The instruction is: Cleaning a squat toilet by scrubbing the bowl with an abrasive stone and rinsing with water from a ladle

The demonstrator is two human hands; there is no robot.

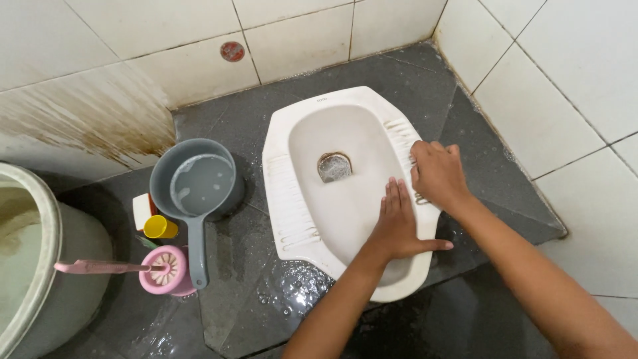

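Squat toilet pan (312,199), white, sunk in the dark wet floor (266,312) at frame centre, drain hole at its middle. Left hand (397,226) spread flat, fingers together, palm down on the inner slope of the pan at about 4 o'clock from the drain, thumb out along the rim; likely pressed there for support. Right hand (435,174) curled into a loose fist at 3 o'clock, knuckles up, pressed onto the ribbed right footrest (407,136); whether anything sits inside the fist cannot be told. Both hands touching the pan, just beside each other.

At 9 o'clock from the pan, a grey water dipper (196,189) part full, handle pointing to 6 o'clock. Just beside it a small yellow-capped bottle (159,227) and a pink toilet brush (100,267) in its pink holder (165,271). Large pale bucket (33,266) at the far 8 o'clock edge. Stained white wall tiles (100,113) at 10 o'clock. Nothing between hands and pan.
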